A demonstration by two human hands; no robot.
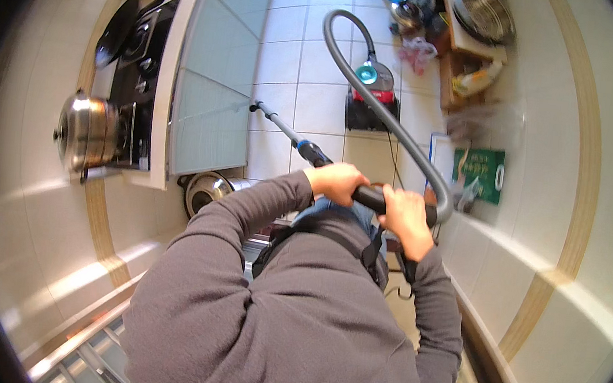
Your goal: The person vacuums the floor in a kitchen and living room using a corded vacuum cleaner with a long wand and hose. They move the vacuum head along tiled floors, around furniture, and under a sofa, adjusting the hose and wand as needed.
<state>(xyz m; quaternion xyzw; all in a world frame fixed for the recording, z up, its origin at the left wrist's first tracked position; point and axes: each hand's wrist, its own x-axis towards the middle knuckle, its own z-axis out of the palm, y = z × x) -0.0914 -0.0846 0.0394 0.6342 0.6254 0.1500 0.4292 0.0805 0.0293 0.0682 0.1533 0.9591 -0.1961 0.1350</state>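
Note:
Both hands grip the black handle of a canister vacuum cleaner. My left hand is wrapped around its forward part, and my right hand holds it farther back, close to the hose. From the handle a grey telescopic tube slants down and to the left, its far end low beside the cabinet front. A grey corrugated hose loops from behind my right hand out to the canister body, which stands on the tiled floor with a red band and a teal round part on it.
At left, a counter carries a gas stove, a steel pot and a black wok. Glass-fronted cabinets border the floor tiles. Another lidded pot sits low. Along the right wall are a wooden shelf, plastic bags and a green box.

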